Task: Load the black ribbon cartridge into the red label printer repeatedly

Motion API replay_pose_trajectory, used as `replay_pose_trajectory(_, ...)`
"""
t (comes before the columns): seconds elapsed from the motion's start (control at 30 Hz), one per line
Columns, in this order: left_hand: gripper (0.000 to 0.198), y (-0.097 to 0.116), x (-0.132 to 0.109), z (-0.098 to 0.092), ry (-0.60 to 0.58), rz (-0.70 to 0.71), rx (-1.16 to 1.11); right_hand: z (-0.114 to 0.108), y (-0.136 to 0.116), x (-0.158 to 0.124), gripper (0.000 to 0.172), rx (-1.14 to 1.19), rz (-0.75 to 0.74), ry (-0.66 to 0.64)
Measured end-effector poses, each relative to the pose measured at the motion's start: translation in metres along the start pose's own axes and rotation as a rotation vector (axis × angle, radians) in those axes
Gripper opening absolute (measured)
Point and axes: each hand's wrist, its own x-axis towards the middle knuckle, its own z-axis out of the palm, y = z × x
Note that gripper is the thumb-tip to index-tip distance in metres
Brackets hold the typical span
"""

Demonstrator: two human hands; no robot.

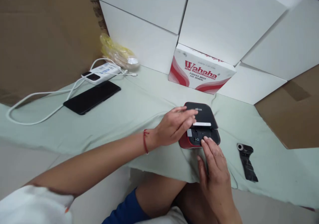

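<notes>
A small red and black label printer [186,141] sits on the pale green cloth. Its dark lid [205,112] stands partly raised, and a white strip [202,124] shows along the lid's lower edge. My left hand [174,124] reaches over the printer's left side with fingers stretched out across the lid; whether they press on it is hard to tell. The fingertips of my right hand [215,167] rest on the front of the printer's black top, fingers extended and thumb apart. Neither hand wraps around anything. My left hand hides part of the lid and body.
A black phone [92,98] and a white power strip [103,72] with a white cable lie at left, near a clear plastic bag [122,53]. Behind stands a Wahaha box [199,71] against white boxes [211,21]. A black ribbon roll [248,162] lies at right.
</notes>
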Motion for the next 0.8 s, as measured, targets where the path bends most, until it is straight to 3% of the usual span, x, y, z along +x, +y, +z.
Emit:
replay_pose_trajectory(0.13, 0.025, -0.009, -0.015, 0.011, 0.002, 0.150, 0.138, 0.000, 0.003, 0.000, 0.062, -0.015, -0.023, 0.003)
replay_pose_trajectory(0.27, 0.019, -0.013, -0.009, 0.018, 0.023, 0.135, 0.152, -0.013, 0.005, 0.009, 0.055, -0.044, -0.049, -0.039)
replay_pose_trajectory(0.43, 0.036, -0.012, -0.021, 0.008, 0.078, 0.152, 0.032, -0.025, 0.004, 0.021, 0.044, -0.026, -0.062, -0.112)
replay_pose_trajectory(0.6, 0.042, -0.009, -0.039, -0.004, -0.029, 0.279, 0.136, -0.025, 0.000, 0.020, 0.047, 0.017, -0.008, -0.098)
replay_pose_trajectory(0.8, 0.039, -0.010, -0.040, 0.005, 0.017, 0.258, 0.198, -0.025, 0.001, 0.018, 0.048, -0.019, -0.033, -0.105)
